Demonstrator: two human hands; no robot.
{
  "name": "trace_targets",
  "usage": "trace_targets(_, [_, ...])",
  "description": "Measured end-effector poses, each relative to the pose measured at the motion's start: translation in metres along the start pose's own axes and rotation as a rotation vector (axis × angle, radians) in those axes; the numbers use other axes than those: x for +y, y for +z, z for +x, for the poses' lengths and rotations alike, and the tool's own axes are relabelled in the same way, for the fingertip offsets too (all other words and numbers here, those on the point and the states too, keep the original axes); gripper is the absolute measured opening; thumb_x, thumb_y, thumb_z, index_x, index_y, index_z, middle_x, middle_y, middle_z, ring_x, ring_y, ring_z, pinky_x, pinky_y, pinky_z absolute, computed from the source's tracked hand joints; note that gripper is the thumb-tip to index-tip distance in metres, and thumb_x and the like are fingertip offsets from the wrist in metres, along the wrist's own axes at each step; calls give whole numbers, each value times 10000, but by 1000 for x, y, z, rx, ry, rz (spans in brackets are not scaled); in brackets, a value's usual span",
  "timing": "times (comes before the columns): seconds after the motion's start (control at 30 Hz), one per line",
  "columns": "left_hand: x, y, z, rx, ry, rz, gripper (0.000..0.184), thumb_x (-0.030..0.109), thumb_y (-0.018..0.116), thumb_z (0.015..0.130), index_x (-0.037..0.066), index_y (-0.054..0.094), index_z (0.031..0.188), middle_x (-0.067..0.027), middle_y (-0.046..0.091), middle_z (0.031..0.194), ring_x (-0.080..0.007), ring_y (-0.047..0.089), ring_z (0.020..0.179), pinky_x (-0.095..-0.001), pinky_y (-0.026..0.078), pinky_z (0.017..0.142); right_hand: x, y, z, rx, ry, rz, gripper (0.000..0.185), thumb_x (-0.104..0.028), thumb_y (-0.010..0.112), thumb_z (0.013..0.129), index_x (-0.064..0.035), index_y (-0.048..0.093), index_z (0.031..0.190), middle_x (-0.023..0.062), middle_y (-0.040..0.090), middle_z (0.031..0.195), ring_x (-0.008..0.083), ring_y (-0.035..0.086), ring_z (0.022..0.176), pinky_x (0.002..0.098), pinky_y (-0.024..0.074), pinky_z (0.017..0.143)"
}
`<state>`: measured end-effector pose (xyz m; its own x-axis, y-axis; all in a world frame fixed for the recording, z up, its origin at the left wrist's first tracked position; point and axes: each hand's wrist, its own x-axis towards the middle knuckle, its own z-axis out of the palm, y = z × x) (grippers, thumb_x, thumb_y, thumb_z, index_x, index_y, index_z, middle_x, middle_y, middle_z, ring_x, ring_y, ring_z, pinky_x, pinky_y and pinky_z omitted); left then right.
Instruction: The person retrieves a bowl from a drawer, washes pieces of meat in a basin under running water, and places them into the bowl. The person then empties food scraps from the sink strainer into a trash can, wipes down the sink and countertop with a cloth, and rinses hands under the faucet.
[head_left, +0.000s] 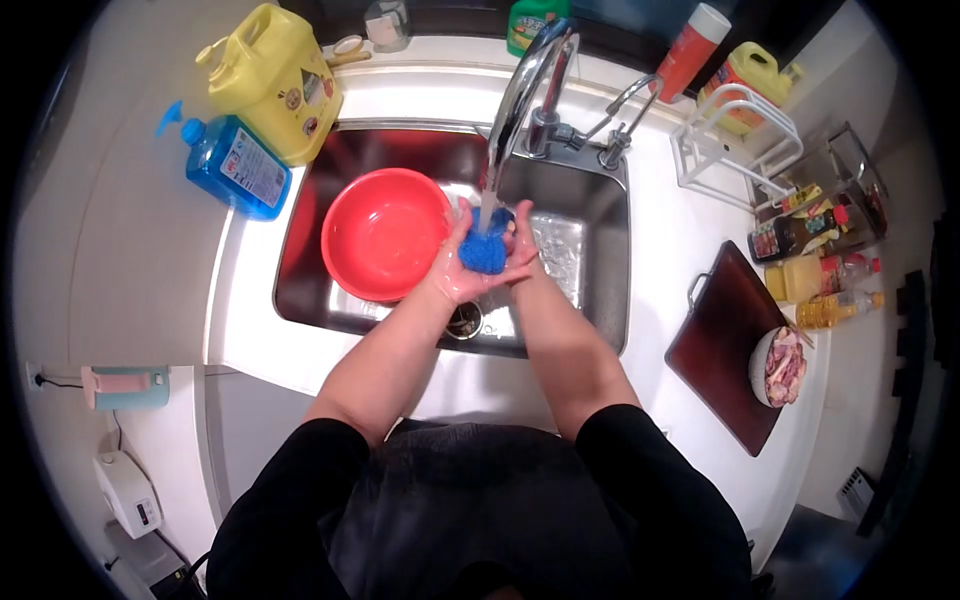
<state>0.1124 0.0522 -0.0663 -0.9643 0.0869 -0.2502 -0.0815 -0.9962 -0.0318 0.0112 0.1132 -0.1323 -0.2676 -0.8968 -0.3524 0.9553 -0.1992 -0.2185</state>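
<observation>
Under the chrome faucet, a blue scouring pad lies cupped between my two wet hands, with water running onto it. My left hand supports it from the left, thumb raised. From the right, my right hand holds the same pad, its thumb also pointing up and its fingers partly hidden behind the pad. Both hands are over the stainless steel sink. A red plastic basin stands in the sink just left of my left hand. The drain shows below my wrists.
Left of the sink stand a blue pump bottle and a yellow jug. A smaller tap and white rack are at the back right. On the right, a bowl of meat pieces sits on a dark cutting board, near several bottles.
</observation>
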Motion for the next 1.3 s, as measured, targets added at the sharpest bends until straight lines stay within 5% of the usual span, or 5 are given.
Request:
trace_targets(0.2, [23,31,-13,-26,-354,49,314,220,538,809,12,444,1025,-70,480,780,-63,383,489,-139,312,342,-41,81,-22,128,-46,-546,149,-191,507,822,-69,532,904,96,581,818,205,586,690,327,511,581])
trace_targets(0.7, [-42,9,18,218,-101,2530,366,250,485,758,-29,496,994,-240,569,890,-371,551,842,-412,439,737,-38,61,-59,603,-106,-1428,157,-158,576,762,-44,561,869,42,547,725,148,536,625,274,441,549])
trace_targets(0.83, [-39,-27,17,281,306,2264,486,388,619,710,3,481,972,-144,586,806,-263,586,648,-361,457,588,-44,15,-91,414,-232,-1151,133,-205,630,750,-78,616,786,16,572,866,113,538,736,256,444,662])
trace_targets(0.97, [-11,-2,1,293,-533,795,434,444,516,802,59,479,1001,-45,509,743,-102,480,539,-186,349,390,-62,13,-140,176,-359,-1611,143,-124,626,736,-73,583,863,35,557,857,152,533,820,266,428,707])
trace_targets(1.3, [-3,1,3,563,-200,793,266,222,466,833,24,472,1010,-104,558,876,-225,570,800,-462,489,753,-58,78,-174,359,-742,-1937,120,-113,583,744,-53,492,796,104,540,859,231,501,866,320,388,780])
